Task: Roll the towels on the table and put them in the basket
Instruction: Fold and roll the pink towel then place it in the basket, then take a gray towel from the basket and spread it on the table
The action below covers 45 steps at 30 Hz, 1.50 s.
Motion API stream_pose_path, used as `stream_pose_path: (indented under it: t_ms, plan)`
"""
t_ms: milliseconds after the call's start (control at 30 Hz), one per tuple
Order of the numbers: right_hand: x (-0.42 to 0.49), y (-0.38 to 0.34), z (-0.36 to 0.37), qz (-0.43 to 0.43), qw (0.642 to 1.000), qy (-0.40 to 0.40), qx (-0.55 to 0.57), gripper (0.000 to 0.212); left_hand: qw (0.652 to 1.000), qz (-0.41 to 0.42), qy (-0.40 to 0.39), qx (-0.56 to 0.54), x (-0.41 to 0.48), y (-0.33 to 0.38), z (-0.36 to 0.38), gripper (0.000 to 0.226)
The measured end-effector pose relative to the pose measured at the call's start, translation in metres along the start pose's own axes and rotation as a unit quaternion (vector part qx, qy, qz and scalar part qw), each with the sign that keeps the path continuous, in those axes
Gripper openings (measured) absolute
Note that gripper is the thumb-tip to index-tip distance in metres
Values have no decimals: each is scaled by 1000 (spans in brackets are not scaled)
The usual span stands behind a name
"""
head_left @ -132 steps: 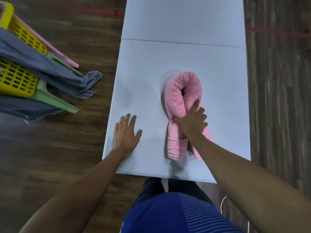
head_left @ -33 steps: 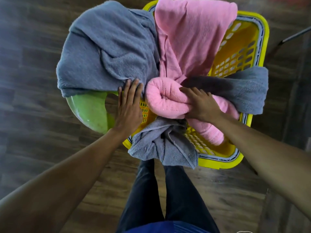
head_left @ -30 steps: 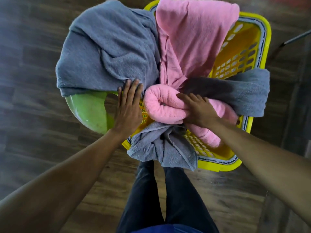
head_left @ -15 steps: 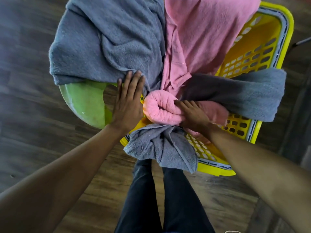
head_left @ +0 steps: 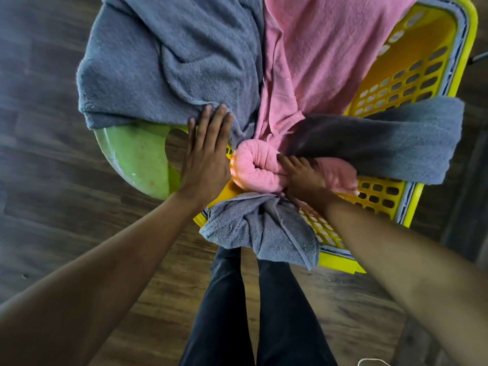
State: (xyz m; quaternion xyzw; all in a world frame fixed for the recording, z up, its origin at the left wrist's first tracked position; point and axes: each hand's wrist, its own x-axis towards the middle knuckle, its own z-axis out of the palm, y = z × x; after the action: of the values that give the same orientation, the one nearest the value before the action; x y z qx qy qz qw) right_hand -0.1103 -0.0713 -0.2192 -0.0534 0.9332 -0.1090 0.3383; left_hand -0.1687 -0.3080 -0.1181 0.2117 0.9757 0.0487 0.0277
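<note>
The rolled pink towel (head_left: 257, 169) lies inside the yellow basket (head_left: 412, 75), near its front left corner. My right hand (head_left: 303, 177) grips the roll from above, fingers curled over it. My left hand (head_left: 207, 154) lies flat with straight fingers on the basket's left rim, fingertips touching a grey towel (head_left: 169, 62) draped over that side. A loose pink towel (head_left: 324, 54) hangs over the far rim. The table is out of view.
Another grey towel (head_left: 396, 141) hangs over the basket's right rim and a third (head_left: 261, 228) over its near rim. A green plastic piece (head_left: 134, 157) sticks out at the left under the grey towel. Dark wooden floor surrounds the basket; my legs stand just below it.
My right hand has carried the rolled pink towel from the table into the basket and pushed it deeper. The view has moved closer to the basket. My left hand stays on the rim.
</note>
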Motion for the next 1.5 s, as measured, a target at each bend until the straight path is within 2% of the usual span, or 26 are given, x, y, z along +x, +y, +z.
stream_pose_path:
  t_ms: [133,267,333,433,533,600,733,833,967,1100,1200,1267,1333,1400,1500]
  plan:
    - [0,-8,3,44,998,34,-20,74,1000,2,9,-9,0,1,-1,74]
    - [-13,-19,-5,85,996,-3,-5,76,1000,1,-7,-20,-1,0,-4,70]
    - [-28,-25,-13,106,991,-11,81,72,999,-4,-26,-28,-3,3,-12,68]
    - [-58,-36,-29,156,954,5,257,53,995,-36,-54,-73,-21,17,-29,60]
    - [-99,-49,-49,171,926,57,331,27,991,-70,-44,-104,-55,40,-48,37]
    - [-127,-56,-57,145,917,73,363,19,985,-101,-49,-130,-79,59,-58,23]
    - [-163,-55,-56,101,924,44,366,16,947,-163,-146,-235,-120,105,-69,23]
    - [-171,-46,-57,64,923,26,377,19,907,-246,-180,-291,-136,137,-69,18]
    - [-166,-31,-70,23,914,-50,401,21,882,-332,-110,-316,-136,179,-66,19]
    - [-160,-27,-84,-64,940,-100,321,25,836,-445,-22,-321,-133,218,-58,12]
    - [-161,-28,-92,-82,941,-145,296,29,799,-509,-3,-319,-132,243,-52,13]
    - [-163,-28,-99,-113,945,-137,275,35,775,-541,9,-326,-128,252,-53,10]
    - [-167,-27,-110,-179,954,-86,224,39,766,-550,31,-332,-127,258,-59,5]
    - [-169,-27,-118,-258,951,-40,165,42,756,-541,66,-363,-131,262,-66,11]
    - [-164,-25,-122,-331,938,-60,86,50,751,-502,126,-409,-140,265,-78,14]
